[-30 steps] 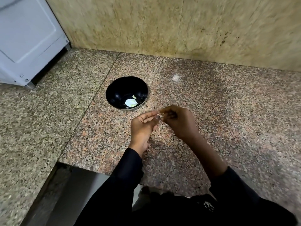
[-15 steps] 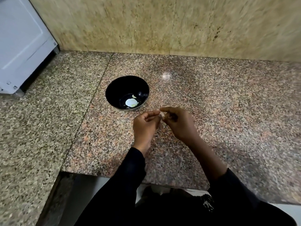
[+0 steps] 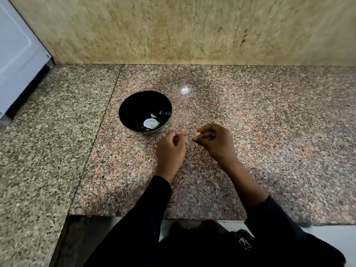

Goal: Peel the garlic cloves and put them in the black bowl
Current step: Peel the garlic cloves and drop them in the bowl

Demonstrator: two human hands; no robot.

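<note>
The black bowl stands on the granite counter, left of my hands, with a pale garlic clove and a bright white glint inside it. My right hand pinches a small pale garlic clove between thumb and fingertips, just right of the bowl. My left hand hovers beside it with fingers curled, thumb against fingertips; I cannot make out whether a bit of skin is pinched there. A small gap separates the two hands.
The speckled granite counter runs to a beige stone wall at the back. A white appliance stands at the far left. The counter's front edge lies near my black sleeves.
My hands were joined at the fingertips on the clove; now they have come apart, with the clove staying in my right hand. The view has shifted slightly.
</note>
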